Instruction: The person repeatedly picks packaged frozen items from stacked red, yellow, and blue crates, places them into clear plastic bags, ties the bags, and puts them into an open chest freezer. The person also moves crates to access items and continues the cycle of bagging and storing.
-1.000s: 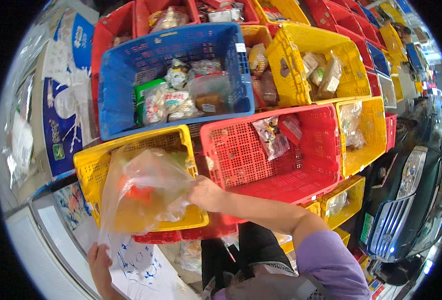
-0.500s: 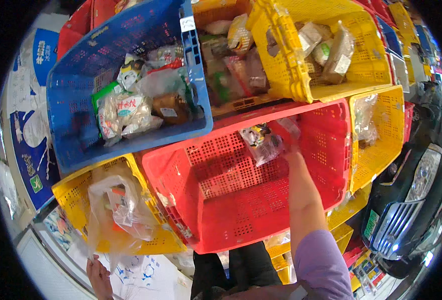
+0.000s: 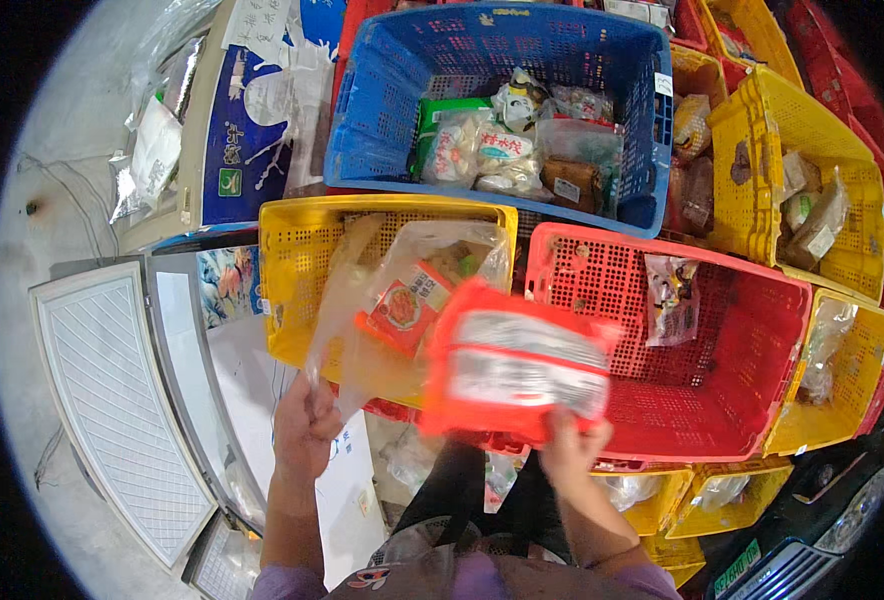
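Note:
My right hand (image 3: pixel 574 455) is closed on the lower edge of a red food packet (image 3: pixel 522 372), blurred by motion, with a white printed panel. The packet is held over the gap between the red crate (image 3: pixel 667 440) and a yellow crate (image 3: pixel 280 300). My left hand (image 3: pixel 307 422) is closed on the rim of a clear plastic bag (image 3: pixel 337 305), pulling it up and apart. Inside the bag, in the yellow crate, lies an orange-red packet (image 3: pixel 402 312) with a food picture. One small clear-and-dark packet (image 3: pixel 672 300) stays at the red crate's far wall.
Beyond stands a blue crate (image 3: pixel 362 150) of bagged frozen food. Yellow crates (image 3: pixel 857 180) with packets line the right side. White panels (image 3: pixel 122 400) lean at left. A dark car (image 3: pixel 812 540) is at the lower right.
My right hand has come out of the red crate with the red packet, moving toward the bag. My left hand still grips the bag's rim. The view has turned left.

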Demonstrator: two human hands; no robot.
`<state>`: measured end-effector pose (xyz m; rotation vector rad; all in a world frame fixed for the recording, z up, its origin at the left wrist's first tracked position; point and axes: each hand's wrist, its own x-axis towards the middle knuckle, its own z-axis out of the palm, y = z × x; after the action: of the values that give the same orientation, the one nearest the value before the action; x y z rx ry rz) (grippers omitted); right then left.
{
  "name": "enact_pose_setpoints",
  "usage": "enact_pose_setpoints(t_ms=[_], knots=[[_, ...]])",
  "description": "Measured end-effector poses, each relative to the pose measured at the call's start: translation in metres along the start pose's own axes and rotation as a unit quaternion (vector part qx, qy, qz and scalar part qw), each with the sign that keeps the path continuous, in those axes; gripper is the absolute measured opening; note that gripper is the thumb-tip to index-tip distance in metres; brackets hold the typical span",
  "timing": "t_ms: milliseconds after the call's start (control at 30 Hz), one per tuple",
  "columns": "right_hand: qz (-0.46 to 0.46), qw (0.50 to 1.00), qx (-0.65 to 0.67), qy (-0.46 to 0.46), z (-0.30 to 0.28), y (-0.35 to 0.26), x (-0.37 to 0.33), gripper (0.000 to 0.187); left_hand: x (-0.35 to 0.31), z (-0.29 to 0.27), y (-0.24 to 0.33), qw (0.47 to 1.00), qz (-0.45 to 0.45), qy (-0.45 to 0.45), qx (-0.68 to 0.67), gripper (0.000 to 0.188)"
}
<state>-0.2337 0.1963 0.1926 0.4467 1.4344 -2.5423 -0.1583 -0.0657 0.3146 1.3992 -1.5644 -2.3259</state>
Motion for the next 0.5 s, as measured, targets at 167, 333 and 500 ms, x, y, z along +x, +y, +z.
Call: enact_pose_setpoints(t_ms=[167,333,500], knots=[[-0.001,0.933,-0.309,-0.183,0.055,0.057,0.016,0.014,-0.027,-0.004,-0.004,0.986,0.056,-0.084,0.131,0.069],[0.169,0.985,0.007,-0.030,-0.082,0.069,0.064,0.021,0.009,-0.026,-0.036,0.981,0.047,0.113,0.149,0.047],[-0.019,0.775,-0.617,0.138,-0.267,0.109,0.211,0.084,0.030,-0.016,-0.070,0.975,-0.039,0.218,0.023,0.032]])
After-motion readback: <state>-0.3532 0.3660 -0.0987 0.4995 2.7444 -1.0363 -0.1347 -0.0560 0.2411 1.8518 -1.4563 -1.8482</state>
